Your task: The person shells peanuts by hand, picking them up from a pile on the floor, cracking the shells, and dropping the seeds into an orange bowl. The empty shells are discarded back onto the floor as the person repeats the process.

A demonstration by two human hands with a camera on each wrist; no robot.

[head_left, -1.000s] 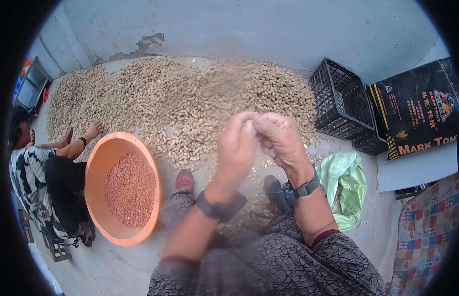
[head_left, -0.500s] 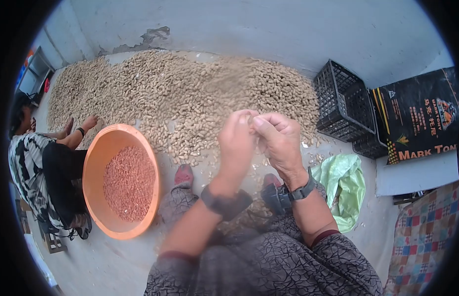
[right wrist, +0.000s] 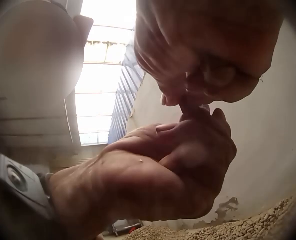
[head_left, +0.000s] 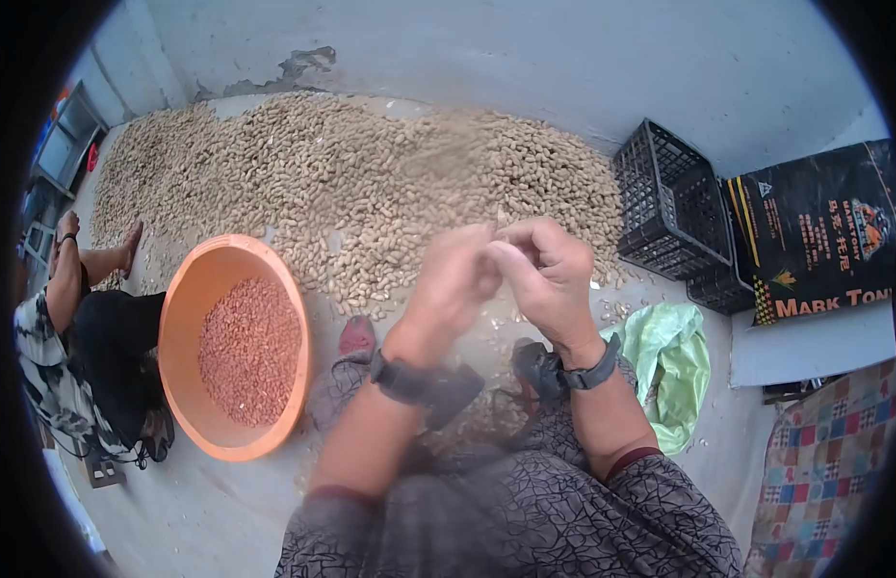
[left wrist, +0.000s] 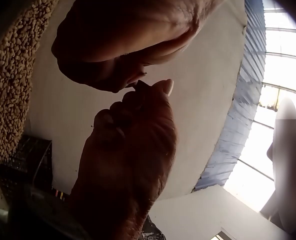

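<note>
Over the near edge of a large peanut pile [head_left: 371,202], both hands meet at the fingertips. My left hand [head_left: 450,281], blurred, pinches at a small peanut [left wrist: 142,86] from one side. From the other side my right hand [head_left: 552,281] holds it between thumb and curled forefinger. In the left wrist view the peanut is a dark bit between the fingertips, mostly covered by them. To the left stands an orange basin [head_left: 292,385] with reddish shelled peanut kernels [head_left: 250,352] in it.
A green woven sack [head_left: 684,366] lies open beside my right forearm. Black plastic crates [head_left: 669,202] and a black printed bag [head_left: 818,231] stand at the right. Another person [head_left: 67,356] sits left of the basin. A patterned cloth [head_left: 823,472] hangs at lower right.
My left hand has tilted and shifted slightly down, its fingers still meeting the right hand's. The other person's arm has drawn back from the pile towards the left. The basin appears slightly higher.
</note>
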